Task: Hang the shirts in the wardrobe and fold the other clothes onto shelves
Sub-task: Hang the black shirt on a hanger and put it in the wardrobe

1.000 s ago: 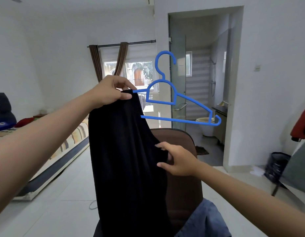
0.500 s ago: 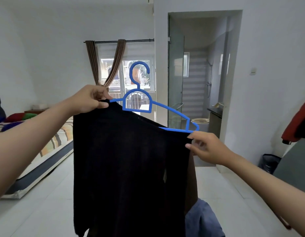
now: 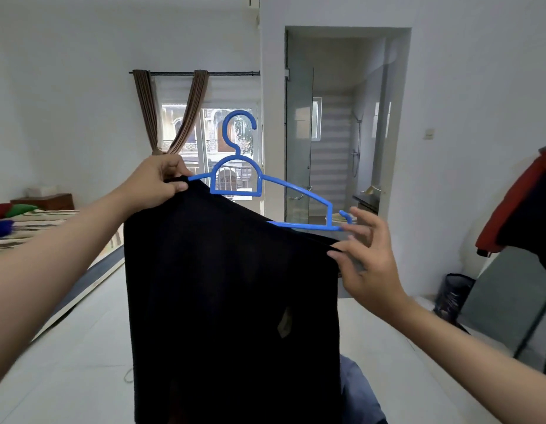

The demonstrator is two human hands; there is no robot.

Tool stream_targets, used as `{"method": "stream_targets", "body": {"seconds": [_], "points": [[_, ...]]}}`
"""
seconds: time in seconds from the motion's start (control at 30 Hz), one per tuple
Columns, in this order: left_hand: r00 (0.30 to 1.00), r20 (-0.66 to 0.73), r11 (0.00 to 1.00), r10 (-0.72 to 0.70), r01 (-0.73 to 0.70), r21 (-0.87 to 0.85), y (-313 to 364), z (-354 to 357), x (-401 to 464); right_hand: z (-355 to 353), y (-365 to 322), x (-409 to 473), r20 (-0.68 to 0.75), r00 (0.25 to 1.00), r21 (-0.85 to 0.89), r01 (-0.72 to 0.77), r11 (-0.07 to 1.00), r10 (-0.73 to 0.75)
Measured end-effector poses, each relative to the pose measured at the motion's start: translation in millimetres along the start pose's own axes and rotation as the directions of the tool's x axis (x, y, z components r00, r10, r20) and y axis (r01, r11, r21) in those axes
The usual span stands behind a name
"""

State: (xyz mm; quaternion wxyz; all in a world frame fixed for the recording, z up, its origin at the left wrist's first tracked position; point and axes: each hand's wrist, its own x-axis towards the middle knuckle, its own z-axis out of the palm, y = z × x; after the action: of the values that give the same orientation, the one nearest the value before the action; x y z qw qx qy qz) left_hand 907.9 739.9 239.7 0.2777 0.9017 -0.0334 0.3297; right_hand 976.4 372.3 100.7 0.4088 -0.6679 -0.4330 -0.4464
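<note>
A black shirt [image 3: 231,289] hangs in front of me, spread wide and reaching down out of view. A blue plastic hanger [image 3: 239,175] sticks up behind its top edge, hook upward, its right arm bare above the cloth. My left hand [image 3: 156,183] pinches the shirt's upper left corner together with the hanger's left tip. My right hand [image 3: 365,261] pinches the shirt's upper right corner between thumb and forefinger, its other fingers spread and touching the hanger's right end.
A bed [image 3: 29,231] runs along the left. Blue denim cloth [image 3: 357,390] lies below the shirt. Red and dark clothes [image 3: 522,209] hang at the right edge, with a black bin [image 3: 452,298] beneath. A bathroom doorway [image 3: 342,133] opens ahead.
The shirt was bunched under my left hand a second ago. My right hand rose from its middle and pulled the right corner out along the hanger, spreading it wide. The hanger turned level.
</note>
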Motion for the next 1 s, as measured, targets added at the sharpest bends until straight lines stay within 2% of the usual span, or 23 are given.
{"method": "stream_targets", "body": {"seconds": [0.1, 0.2, 0.5, 0.77, 0.87, 1.0], "points": [[0.998, -0.066, 0.999, 0.004, -0.006, -0.032, 2, 10, 1, 2, -5, -4, -0.058, 0.978, 0.063, -0.196, 0.979, 0.2], [0.995, -0.1, 0.998, 0.019, -0.025, -0.055, 4, 17, 2, 3, -5, -1, -0.078, 0.946, 0.099, -0.306, 0.947, 0.314], [0.995, -0.101, 0.993, 0.013, -0.024, -0.113, 6, 21, -4, 1, -2, 2, -0.033, 0.949, 0.113, -0.309, 0.944, 0.315], [1.0, -0.006, 0.992, -0.01, 0.009, -0.123, 11, 20, -14, -4, 3, 4, -0.088, 0.951, 0.087, -0.29, 0.953, 0.297], [0.999, -0.034, 0.99, -0.016, 0.011, -0.143, 13, 21, -14, -7, 4, 6, -0.108, 0.96, 0.063, -0.255, 0.965, 0.26], [0.994, -0.101, 0.979, -0.035, 0.014, -0.202, 14, 23, -10, -12, 2, 10, -0.097, 0.961, 0.128, -0.246, 0.961, 0.259]]}}
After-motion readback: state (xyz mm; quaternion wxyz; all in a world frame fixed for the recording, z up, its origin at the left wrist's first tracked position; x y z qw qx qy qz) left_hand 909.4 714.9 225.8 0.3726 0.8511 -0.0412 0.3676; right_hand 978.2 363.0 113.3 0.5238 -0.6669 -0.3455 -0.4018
